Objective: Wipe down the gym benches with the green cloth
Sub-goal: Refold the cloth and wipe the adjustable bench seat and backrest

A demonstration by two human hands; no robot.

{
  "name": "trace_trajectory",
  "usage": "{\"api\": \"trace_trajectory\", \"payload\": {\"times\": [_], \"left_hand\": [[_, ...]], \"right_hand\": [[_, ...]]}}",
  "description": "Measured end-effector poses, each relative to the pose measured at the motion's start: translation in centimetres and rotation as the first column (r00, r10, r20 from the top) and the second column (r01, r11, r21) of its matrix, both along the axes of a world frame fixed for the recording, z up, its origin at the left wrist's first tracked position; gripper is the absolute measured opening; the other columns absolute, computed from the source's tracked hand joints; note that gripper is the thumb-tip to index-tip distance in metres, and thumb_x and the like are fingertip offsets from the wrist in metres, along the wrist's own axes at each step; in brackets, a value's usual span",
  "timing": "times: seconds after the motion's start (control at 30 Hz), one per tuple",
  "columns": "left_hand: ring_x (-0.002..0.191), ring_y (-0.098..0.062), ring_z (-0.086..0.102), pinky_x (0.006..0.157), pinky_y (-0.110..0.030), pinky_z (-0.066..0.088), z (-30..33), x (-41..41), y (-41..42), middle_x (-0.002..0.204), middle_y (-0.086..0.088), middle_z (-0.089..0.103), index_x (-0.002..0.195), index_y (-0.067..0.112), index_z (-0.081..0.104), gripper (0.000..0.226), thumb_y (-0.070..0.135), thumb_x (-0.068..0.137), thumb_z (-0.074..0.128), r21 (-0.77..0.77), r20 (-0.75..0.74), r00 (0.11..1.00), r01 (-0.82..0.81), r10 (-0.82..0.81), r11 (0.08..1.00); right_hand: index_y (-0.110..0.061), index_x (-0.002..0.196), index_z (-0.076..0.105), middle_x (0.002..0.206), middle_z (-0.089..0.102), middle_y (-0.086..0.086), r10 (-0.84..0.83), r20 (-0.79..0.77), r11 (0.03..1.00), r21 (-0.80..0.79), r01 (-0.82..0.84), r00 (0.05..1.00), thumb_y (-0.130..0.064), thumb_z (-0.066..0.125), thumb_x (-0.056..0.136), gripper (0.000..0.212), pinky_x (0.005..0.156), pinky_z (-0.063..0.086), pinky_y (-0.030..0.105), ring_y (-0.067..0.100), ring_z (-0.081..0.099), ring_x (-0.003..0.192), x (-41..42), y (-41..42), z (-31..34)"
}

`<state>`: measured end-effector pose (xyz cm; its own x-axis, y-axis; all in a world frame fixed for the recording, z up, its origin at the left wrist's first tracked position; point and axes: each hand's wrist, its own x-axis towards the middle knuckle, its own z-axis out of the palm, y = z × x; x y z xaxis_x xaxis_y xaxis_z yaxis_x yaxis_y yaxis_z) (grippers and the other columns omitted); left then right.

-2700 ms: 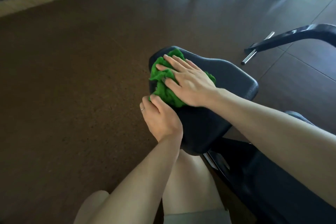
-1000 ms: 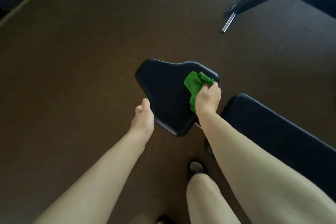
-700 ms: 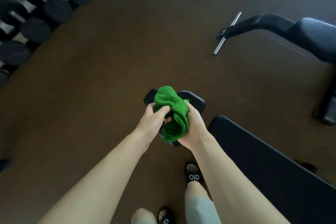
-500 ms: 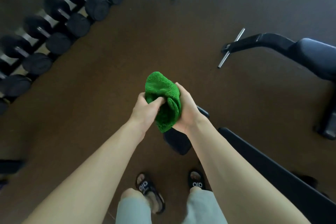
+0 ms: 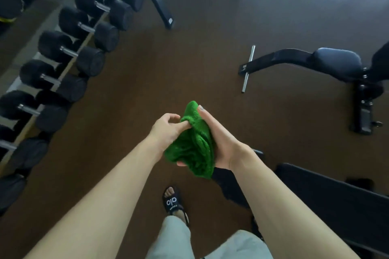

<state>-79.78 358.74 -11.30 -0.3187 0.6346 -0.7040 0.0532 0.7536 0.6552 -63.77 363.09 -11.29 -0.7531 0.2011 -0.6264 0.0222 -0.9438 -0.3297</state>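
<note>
Left hand (image 5: 167,130) pinches bunched green terry cloth (image 5: 194,145); right hand (image 5: 221,143) cups it from right, fingers extended, both held mid-air above black padded bench (image 5: 328,197).

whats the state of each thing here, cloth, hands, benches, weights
green cloth: bunched, held in the air between both hands
left hand: pinching the cloth
right hand: cupped round the cloth
near bench: flat, untouched
far bench: on the floor, untouched
dumbbells: racked in a row

Dumbbells (image 5: 69,52) left — benches (image 5: 328,202) right
</note>
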Motion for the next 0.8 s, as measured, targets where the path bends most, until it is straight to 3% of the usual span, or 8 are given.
{"api": "trace_trajectory", "payload": {"times": [0.2,0.37,0.47,0.6,0.7,0.8], "left_hand": [[0.101,-0.030,0.071,0.088,-0.053,0.059,2.3,-4.0,6.0,0.115,-0.007,0.069,0.129,0.033,0.056,0.056,0.056,0.082,0.076,-0.090,0.140,0.951,0.290,-0.276,0.953],[0.099,-0.043,0.073,0.089,-0.065,0.057,3.1,-1.4,11.9,0.113,-0.021,0.073,0.114,0.017,0.069,0.035,0.035,0.084,0.069,-0.091,0.236,0.882,0.439,-0.408,0.894],[0.098,-0.042,0.074,0.088,-0.064,0.057,4.0,0.7,14.5,0.109,-0.021,0.075,0.111,0.011,0.073,0.034,0.032,0.086,0.073,-0.058,0.223,0.853,0.495,-0.472,0.867],[0.091,-0.037,0.076,0.088,-0.060,0.059,5.0,2.4,17.8,0.100,-0.016,0.078,0.109,0.013,0.075,0.031,0.037,0.091,0.068,-0.065,0.173,0.848,0.517,-0.501,0.853],[0.089,-0.034,0.077,0.090,-0.054,0.060,5.5,2.7,20.7,0.101,-0.012,0.079,0.115,0.019,0.073,0.051,0.056,0.080,0.072,-0.113,0.145,0.863,0.501,-0.484,0.858],[0.105,-0.034,0.072,0.099,-0.053,0.054,4.6,2.1,24.5,0.117,-0.008,0.074,0.122,0.028,0.069,0.097,0.084,0.043,0.079,-0.175,0.124,0.865,0.501,-0.485,0.848]], "right_hand": [[-0.015,0.141,0.057,0.138,0.062,0.024,-0.058,0.006,0.998,0.033,0.058,0.998,-0.050,0.066,0.095,0.059,0.109,0.041,0.068,0.046,0.059,0.127,-1.8,2.5,2.7],[-0.009,0.135,0.060,0.132,0.067,0.021,-0.151,0.099,0.981,0.138,0.137,0.983,-0.027,0.068,0.094,0.045,0.112,0.044,0.059,0.042,0.062,0.126,1.1,4.6,3.6],[-0.006,0.130,0.063,0.127,0.070,0.019,-0.238,0.137,0.965,0.150,0.217,0.961,-0.022,0.066,0.092,0.041,0.110,0.047,0.053,0.038,0.065,0.122,3.2,5.6,3.6],[-0.008,0.137,0.059,0.130,0.068,0.022,-0.402,0.095,0.911,0.143,0.387,0.911,-0.021,0.064,0.094,0.045,0.112,0.045,0.055,0.042,0.062,0.125,4.6,7.6,2.9],[-0.009,0.136,0.061,0.130,0.067,0.022,-0.467,0.082,0.879,0.153,0.452,0.880,-0.021,0.062,0.093,0.045,0.113,0.044,0.056,0.042,0.062,0.125,4.8,10.2,2.8],[-0.009,0.133,0.065,0.129,0.069,0.020,-0.494,0.099,0.865,0.154,0.477,0.864,-0.022,0.062,0.093,0.042,0.111,0.047,0.052,0.038,0.065,0.121,4.0,13.5,2.8]]}}
